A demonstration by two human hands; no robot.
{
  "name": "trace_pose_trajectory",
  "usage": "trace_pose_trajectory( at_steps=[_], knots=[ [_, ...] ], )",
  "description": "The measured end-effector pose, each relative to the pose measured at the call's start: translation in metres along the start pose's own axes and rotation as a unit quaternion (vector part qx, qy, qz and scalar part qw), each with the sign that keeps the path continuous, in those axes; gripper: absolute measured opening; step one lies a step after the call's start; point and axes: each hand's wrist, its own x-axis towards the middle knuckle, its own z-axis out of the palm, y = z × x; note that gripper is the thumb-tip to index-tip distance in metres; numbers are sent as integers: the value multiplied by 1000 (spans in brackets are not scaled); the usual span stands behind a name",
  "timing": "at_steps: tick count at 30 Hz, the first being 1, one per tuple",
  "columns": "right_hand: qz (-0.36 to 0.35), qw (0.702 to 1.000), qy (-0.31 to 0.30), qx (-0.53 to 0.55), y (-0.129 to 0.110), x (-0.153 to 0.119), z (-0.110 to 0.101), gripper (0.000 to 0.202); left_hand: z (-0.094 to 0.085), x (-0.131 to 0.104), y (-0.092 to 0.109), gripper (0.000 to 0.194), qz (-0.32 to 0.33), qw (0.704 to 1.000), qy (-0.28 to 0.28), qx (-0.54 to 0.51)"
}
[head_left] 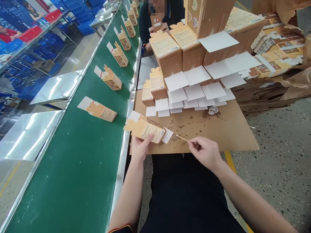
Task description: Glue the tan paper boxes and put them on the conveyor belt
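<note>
A brown printed carton [148, 130] with raised flaps lies tilted in my left hand [141, 147], thumb across its printed side. Its white flap [167, 135] sticks out to the right. Between thumb and fingertips my right hand [205, 151] pinches a thin cotton swab [181, 138], whose tip points left, a little apart from that flap. Both hands are over the near edge of a cardboard sheet [218, 129] marked with dark wet spots. Beyond my right hand, a small clear dish [213, 110] stands on the sheet.
Stacked cartons [167, 48] with white flaps [189, 90] hanging toward me stand at the back. On my left runs a green conveyor belt [73, 168] carrying a row of cartons [103, 110]. A co-worker [160, 16] holds a carton across from me. Flattened cartons [279, 48] are piled at right.
</note>
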Motion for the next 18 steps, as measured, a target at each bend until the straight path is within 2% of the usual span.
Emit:
trace_pose_trajectory(
  at_steps=[3,6,9,12,18],
  knots=[
    [-32,999,-11,-6,-2,-3,35,23,14,11,-11,82,25,999,14,26],
    [-40,998,-42,-23,3,-9,49,25,13,18,-15,82,36,999,8,38],
    [-41,996,-74,-38,10,-13,49,25,9,19,-16,80,35,998,-4,47],
    [-26,996,-75,-48,16,-8,46,24,10,15,-15,79,41,997,-14,66],
    [7,999,12,-39,20,6,24,19,27,-8,-28,77,101,980,12,169]
  ],
)
